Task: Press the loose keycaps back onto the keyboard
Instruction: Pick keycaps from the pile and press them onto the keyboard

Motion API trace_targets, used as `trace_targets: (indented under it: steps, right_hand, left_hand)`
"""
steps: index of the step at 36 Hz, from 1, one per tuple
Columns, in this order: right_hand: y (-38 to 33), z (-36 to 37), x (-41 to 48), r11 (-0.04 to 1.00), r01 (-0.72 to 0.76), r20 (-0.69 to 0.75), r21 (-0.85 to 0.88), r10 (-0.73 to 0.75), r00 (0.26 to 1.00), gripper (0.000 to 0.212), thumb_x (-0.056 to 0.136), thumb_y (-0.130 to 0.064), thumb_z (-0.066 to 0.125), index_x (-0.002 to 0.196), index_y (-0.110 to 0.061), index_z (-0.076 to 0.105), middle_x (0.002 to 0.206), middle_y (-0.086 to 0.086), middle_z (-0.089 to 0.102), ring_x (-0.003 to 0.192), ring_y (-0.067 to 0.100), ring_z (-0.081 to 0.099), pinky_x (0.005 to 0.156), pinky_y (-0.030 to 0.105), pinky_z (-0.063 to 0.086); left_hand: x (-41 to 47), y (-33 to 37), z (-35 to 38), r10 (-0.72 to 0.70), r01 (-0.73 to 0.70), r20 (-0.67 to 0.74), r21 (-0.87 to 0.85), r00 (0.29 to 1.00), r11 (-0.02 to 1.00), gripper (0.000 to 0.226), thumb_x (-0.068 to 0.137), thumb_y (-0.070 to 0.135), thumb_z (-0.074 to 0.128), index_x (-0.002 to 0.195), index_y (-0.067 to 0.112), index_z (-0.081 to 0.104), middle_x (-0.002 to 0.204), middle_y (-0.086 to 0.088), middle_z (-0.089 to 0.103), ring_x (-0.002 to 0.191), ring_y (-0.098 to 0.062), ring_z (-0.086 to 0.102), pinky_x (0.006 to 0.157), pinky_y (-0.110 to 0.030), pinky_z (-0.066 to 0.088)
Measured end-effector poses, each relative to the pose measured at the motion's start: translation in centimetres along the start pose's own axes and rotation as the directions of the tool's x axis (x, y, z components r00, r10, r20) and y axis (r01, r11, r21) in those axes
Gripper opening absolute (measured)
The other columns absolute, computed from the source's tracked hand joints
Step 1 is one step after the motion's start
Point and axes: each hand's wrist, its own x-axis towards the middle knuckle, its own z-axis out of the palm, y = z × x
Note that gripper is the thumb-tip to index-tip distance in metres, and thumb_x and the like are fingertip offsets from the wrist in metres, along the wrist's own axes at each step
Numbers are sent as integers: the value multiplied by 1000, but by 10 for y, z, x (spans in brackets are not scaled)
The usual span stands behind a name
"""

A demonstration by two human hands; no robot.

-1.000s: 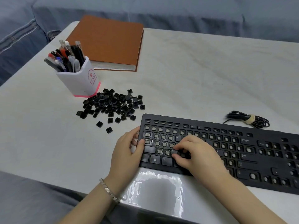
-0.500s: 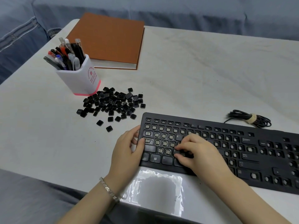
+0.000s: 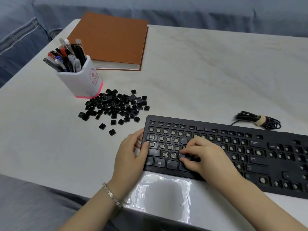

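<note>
Left grip (image 3: 131, 154) clamps keyboard (image 3: 280, 139) end | right grip (image 3: 205, 157) pinches keycap (image 3: 180, 155) | I fear a tilted press snaps its clip.

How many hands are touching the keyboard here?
2. The left hand grips the left end of the keyboard, thumb on top. The right hand presses curled fingers onto the lower letter rows, beside the C key. Neither is hidden.
</note>
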Motion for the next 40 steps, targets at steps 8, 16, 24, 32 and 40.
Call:
trace_targets:
  steps: [8, 16, 24, 32, 40]
  right_hand:
    - [-5, -2, 0, 984, 109, 2, -138, -109, 994, 13, 61, -9, 83, 68, -10, 72, 69, 1, 57, 55, 19, 55, 50, 25, 47]
    - [-2, -2, -1, 979, 153, -14, -136, -157, 988, 20, 57, -10, 85, 73, -10, 73, 69, 3, 62, 54, 17, 59, 48, 17, 45]
    - [3, -1, 1, 990, 133, -9, -54, -133, 991, 19, 60, -8, 83, 75, -7, 71, 73, 4, 62, 56, 17, 59, 53, 22, 50]
    - [1, -2, 1, 993, 110, -5, -39, -110, 994, 18, 61, -6, 82, 75, -7, 72, 73, 4, 62, 56, 20, 59, 56, 28, 53]
    - [-4, -5, -1, 986, 131, 13, -105, -131, 991, 21, 55, -8, 86, 71, -10, 73, 70, 2, 62, 52, 14, 58, 52, 20, 48]
  left_hand:
    - [-1, 0, 0, -15, 15, 0, -10, 1000, 1000, 42, 88, 17, 55, 109, 52, 48, 91, 17, 58, 88, -4, 52, 76, -9, 39]
    - [0, 1, 1, -31, 31, -7, -21, 999, 999, 41, 88, 15, 55, 110, 50, 48, 91, 16, 57, 87, -7, 53, 78, -20, 41]
    - [-1, 1, 1, -31, 31, 0, -11, 1000, 999, 41, 88, 16, 55, 112, 48, 49, 91, 16, 57, 87, -8, 52, 78, -21, 42]
    - [-1, 1, 1, -13, 13, -6, 5, 1000, 1000, 45, 88, 15, 55, 107, 54, 45, 88, 17, 56, 86, -4, 51, 74, -7, 37]
    - [-1, 1, 0, -5, 5, 1, 2, 1000, 1000, 45, 88, 16, 54, 107, 55, 47, 87, 18, 56, 86, -4, 51, 73, -5, 36]
